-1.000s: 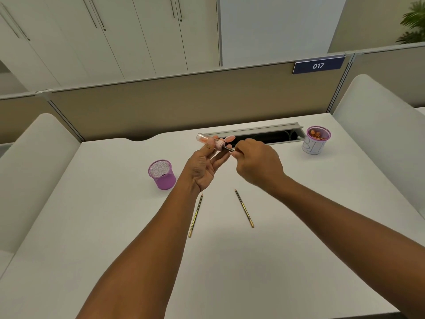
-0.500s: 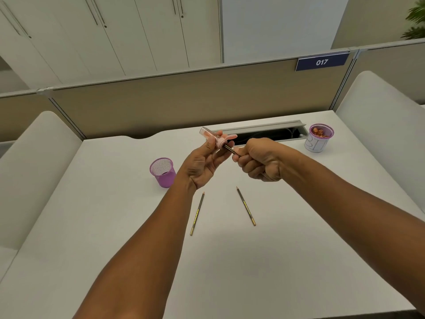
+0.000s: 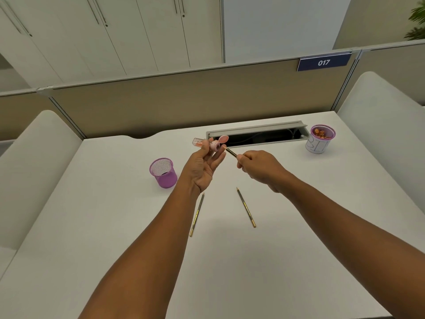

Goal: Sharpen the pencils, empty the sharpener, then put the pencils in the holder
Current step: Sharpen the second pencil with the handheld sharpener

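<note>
Pink sharpener (image 3: 212,144) lid flipped open, striped pencil (image 3: 230,152) tip just outside

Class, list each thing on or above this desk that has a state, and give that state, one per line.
Left hand: holds the pink sharpener.
Right hand: grips a pencil, tip just outside the sharpener.
Two pencils: flat on the desk.
Purple holder: upright, no pencils.
Bin cup: upright, holds shavings.
</note>
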A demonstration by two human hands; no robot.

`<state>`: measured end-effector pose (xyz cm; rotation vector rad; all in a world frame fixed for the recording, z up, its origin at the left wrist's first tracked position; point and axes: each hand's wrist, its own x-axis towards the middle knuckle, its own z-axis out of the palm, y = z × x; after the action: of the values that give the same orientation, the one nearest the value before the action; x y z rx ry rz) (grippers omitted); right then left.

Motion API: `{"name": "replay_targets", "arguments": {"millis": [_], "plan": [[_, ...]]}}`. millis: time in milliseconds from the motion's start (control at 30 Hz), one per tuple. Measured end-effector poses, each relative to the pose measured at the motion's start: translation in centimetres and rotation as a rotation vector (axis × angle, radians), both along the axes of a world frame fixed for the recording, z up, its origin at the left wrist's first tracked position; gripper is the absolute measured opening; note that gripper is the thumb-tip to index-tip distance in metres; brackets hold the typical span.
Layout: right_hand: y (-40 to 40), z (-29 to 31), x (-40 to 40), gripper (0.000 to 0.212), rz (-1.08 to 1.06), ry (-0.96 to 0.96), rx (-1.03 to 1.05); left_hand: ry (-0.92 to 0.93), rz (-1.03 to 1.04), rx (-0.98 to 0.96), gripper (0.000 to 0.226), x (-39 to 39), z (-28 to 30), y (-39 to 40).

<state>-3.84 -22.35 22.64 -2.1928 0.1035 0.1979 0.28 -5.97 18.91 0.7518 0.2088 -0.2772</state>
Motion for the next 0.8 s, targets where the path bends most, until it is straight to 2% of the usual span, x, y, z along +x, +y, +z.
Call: {"name": "replay_targets", "arguments": {"millis": [467, 800], "plan": [[0.1, -2.7, 0.8, 0.017, 0.008, -0.077, 0.003, 0.017, -0.02, -0.036, 0.02, -0.1, -0.1, -0.2], [-0.4, -3.2, 1.4, 0.017, -0.005, -0.138, -0.051, 0.041, -0.017, 0.037, 0.023, 0.7, -0.6, 0.0]]}}
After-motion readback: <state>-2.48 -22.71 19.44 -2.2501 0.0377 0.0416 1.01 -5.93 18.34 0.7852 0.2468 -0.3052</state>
